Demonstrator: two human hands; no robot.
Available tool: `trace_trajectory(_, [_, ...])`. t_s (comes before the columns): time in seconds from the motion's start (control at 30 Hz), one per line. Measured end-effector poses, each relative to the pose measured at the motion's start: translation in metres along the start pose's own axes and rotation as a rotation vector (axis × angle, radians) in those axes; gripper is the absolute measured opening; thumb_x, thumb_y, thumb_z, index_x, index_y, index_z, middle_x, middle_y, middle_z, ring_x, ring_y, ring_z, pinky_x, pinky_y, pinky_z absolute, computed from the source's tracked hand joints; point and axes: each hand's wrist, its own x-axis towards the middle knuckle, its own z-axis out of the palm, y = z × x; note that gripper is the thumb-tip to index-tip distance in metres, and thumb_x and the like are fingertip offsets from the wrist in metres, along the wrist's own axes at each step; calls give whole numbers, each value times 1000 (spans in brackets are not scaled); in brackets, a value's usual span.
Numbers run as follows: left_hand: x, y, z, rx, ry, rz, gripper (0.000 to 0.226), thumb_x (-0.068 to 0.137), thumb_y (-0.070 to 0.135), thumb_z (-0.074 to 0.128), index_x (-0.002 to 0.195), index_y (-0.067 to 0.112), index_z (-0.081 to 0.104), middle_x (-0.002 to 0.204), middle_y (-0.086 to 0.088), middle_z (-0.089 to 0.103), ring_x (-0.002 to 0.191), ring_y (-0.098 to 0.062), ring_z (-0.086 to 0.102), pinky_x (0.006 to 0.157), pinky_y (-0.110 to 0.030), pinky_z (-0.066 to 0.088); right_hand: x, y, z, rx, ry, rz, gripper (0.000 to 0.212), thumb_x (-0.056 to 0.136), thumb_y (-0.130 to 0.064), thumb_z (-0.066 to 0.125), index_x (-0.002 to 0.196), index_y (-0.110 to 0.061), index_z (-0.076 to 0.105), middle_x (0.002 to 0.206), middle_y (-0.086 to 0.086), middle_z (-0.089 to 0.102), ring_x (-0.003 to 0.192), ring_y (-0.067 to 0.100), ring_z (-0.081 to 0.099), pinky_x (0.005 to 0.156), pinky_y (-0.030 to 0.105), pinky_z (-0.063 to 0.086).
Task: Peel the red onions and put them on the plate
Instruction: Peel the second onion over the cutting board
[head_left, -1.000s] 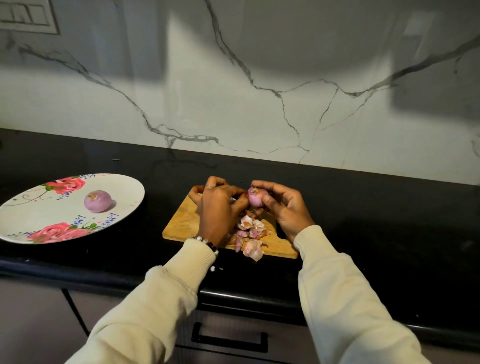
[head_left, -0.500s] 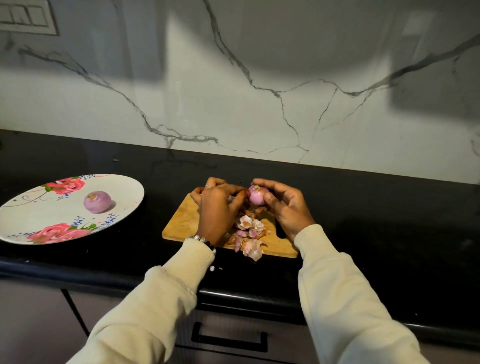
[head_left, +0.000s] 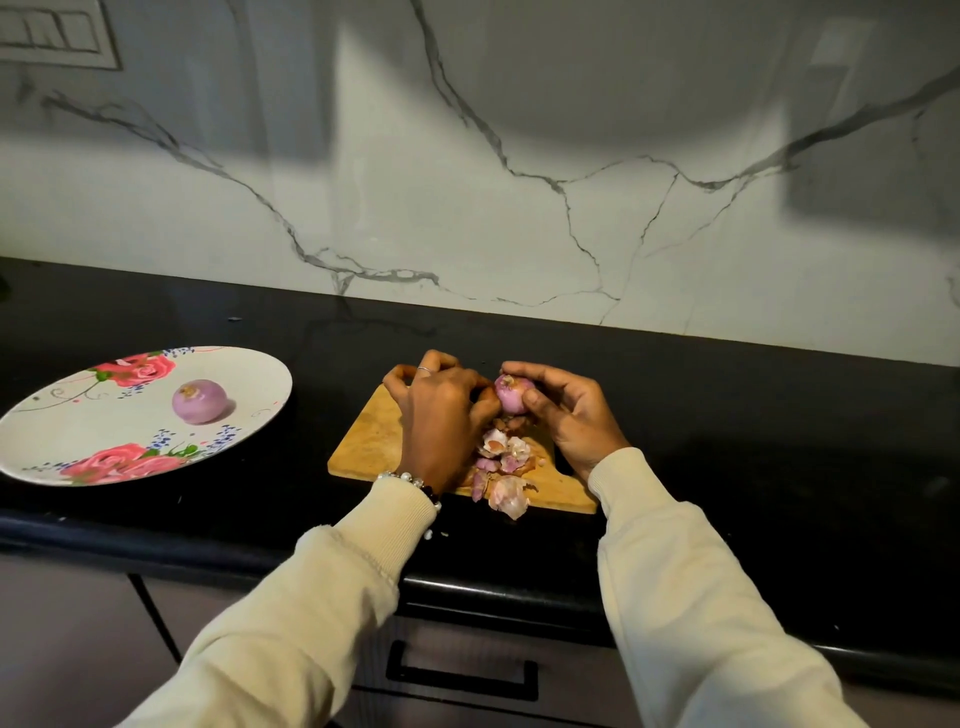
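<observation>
Two red onions are in view: one peeled onion lies alone near the middle of the flowered plate, which sits on the black tabletop at the left, well apart from the hands. The other onion is held above the far part of the wooden cutting board, between the two hands. The right hand grips it, fingers curled over its top and the thumb pressed against its near side. The left hand is curled with its knuckles up, its thumb and fingertips meeting the onion's left side, pinching at the skin there; a ring shows on one finger, and a beaded bracelet sits at the wrist just above the cream sleeve. Below the held onion a loose heap of onion skins lies on the board, pink and papery, the nearest piece hanging over the board's front edge. A marble-patterned wall rises behind the tabletop, and a drawer with a dark handle shows below its front edge
</observation>
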Motion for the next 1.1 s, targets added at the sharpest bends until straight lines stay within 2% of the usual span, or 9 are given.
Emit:
trace_trajectory(0.17, [1, 0, 2, 116, -32, 22, 14, 84, 27, 69, 76, 16, 67, 80, 3, 69, 103, -22, 55, 85, -38, 17, 0, -2, 2, -8, 2, 3, 33, 96, 5, 54, 117, -16, 69, 124, 9, 68, 119, 23, 64, 99, 37, 53])
trace_trajectory(0.33, [4, 2, 4, 203, -166, -38, 22, 93, 37, 52, 95, 18, 64, 103, 4, 66, 118, -16, 43, 92, -41, 15, -1, -4, 3, -9, 6, -6, 33, 96, 6, 53, 119, -13, 67, 122, 5, 69, 116, 19, 65, 94, 31, 55])
trace_trajectory(0.43, [5, 2, 5, 191, -188, -64, 22, 95, 36, 47, 99, 19, 61, 107, 5, 62, 120, -14, 39, 94, -43, 16, -1, -4, 3, 2, 9, -12, 33, 96, 6, 54, 118, -14, 68, 121, 3, 70, 116, 17, 65, 94, 30, 55])
trace_trajectory(0.6, [4, 2, 5, 15, -155, -109, 10, 94, 32, 49, 93, 23, 55, 99, 9, 52, 116, -14, 37, 95, -43, 19, 2, 0, 1, 105, 36, -47, 28, 96, 0, 56, 118, -12, 68, 123, 8, 69, 118, 25, 64, 93, 34, 55])
trace_trajectory(0.73, [4, 1, 5, -34, -60, -90, 17, 97, 25, 46, 99, 21, 62, 104, 6, 62, 115, -15, 38, 87, -32, 12, 2, 1, -1, 107, 53, -63, 28, 96, -1, 56, 119, -12, 67, 126, 10, 68, 119, 26, 63, 96, 37, 54])
trace_trajectory(0.8, [4, 1, 3, -57, -2, -93, 22, 96, 27, 46, 98, 22, 67, 101, 7, 67, 112, -16, 42, 83, -29, 9, 2, 1, -2, 75, 54, -48, 29, 96, 1, 56, 119, -12, 68, 125, 9, 68, 119, 24, 64, 96, 37, 54])
trace_trajectory(1.0, [1, 0, 2, -34, -8, -63, 18, 90, 33, 62, 91, 23, 77, 86, 8, 73, 104, -18, 51, 88, -37, 16, 1, -2, 0, -22, 32, -31, 34, 96, 7, 54, 116, -16, 69, 121, 8, 69, 117, 20, 65, 96, 34, 54])
trace_trajectory(1.1, [1, 0, 1, -28, -9, -42, 22, 87, 36, 60, 83, 22, 77, 78, 9, 71, 99, -17, 51, 83, -32, 12, 0, -4, 1, -60, 21, -38, 34, 95, 7, 55, 116, -16, 69, 122, 8, 69, 117, 19, 64, 99, 34, 53])
